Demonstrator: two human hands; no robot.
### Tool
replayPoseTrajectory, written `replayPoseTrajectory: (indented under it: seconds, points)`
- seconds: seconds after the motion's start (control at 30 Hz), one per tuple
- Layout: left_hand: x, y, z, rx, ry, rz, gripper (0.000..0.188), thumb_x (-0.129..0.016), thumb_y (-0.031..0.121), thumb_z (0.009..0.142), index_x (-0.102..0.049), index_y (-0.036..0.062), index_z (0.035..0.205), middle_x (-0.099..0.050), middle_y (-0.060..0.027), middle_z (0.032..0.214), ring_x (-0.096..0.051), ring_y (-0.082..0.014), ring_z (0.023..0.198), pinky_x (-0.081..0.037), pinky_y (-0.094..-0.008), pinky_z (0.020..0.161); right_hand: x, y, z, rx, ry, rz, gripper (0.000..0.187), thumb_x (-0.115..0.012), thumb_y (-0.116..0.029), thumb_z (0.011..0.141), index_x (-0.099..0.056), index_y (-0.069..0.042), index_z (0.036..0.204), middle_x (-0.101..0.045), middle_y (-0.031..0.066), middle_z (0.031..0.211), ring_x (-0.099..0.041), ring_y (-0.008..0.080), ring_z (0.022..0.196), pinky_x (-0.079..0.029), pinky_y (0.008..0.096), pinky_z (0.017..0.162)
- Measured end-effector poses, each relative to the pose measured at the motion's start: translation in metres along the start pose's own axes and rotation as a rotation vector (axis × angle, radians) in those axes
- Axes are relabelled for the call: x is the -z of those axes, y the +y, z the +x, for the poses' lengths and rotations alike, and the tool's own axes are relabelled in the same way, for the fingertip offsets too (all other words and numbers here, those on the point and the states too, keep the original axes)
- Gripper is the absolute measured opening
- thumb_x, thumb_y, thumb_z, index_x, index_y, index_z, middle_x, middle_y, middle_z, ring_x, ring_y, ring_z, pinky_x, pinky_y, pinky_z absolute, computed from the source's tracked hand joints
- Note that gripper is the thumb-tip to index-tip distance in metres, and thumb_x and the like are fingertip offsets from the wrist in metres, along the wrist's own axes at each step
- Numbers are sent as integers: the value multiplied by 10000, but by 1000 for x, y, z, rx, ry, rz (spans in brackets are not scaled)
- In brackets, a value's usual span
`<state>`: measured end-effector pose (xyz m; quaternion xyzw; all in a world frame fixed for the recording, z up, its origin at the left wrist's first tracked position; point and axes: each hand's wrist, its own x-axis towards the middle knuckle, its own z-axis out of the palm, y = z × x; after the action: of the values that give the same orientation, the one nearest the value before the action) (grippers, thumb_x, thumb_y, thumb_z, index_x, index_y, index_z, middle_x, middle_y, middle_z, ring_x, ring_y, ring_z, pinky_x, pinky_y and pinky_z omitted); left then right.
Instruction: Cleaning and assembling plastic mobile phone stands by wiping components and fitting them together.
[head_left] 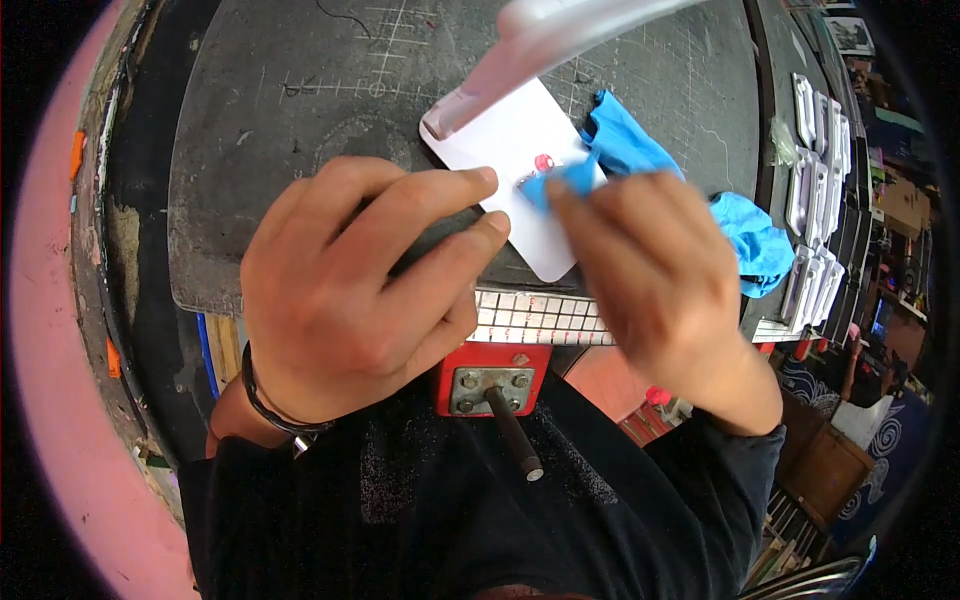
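A white plastic piece [510, 125] rests on the dark worktop, its flat panel tilted across the middle and a raised part reaching up and to the right. On the panel is a small round red mark [544, 162]. My right hand [655, 270], a little blurred, pinches a blue cloth [570, 183] against the panel just below the mark. My left hand [370, 270] has its fingers apart, with two fingertips touching or very near the panel's left edge; its thumb is mostly hidden.
More blue cloth [630, 140] and a crumpled blue cloth [752, 245] lie right of the panel. Several similar white pieces [818, 190] are lined up at the far right. Along the near edge runs a gridded strip [540, 316], above a red bracket with a metal rod [515, 440].
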<state>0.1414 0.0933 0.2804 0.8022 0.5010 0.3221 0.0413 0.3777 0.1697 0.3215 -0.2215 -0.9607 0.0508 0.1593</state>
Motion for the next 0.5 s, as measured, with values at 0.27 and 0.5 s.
replayPoseTrajectory:
  seconds: [0.27, 0.5]
  points:
    - [-2, 0, 1, 3, 12, -14, 390, -781, 21, 689, -815, 112, 1067, -770, -40, 1211, -673, -271, 915, -567, -371, 769, -1, 8, 9, -61, 30, 56, 416, -802, 29, 711, -776, 57, 1126, -646, 99, 897, -636, 280, 777, -519, 393, 666]
    - [-3, 0, 1, 0, 28, -30, 371, -781, 22, 693, -810, 106, 1053, -769, -49, 1204, -674, -278, 905, -566, -377, 760, -2, 8, 18, -59, 7, -22, 323, -806, 23, 757, -783, 12, 1079, -668, 100, 896, -649, 289, 780, -534, 405, 687]
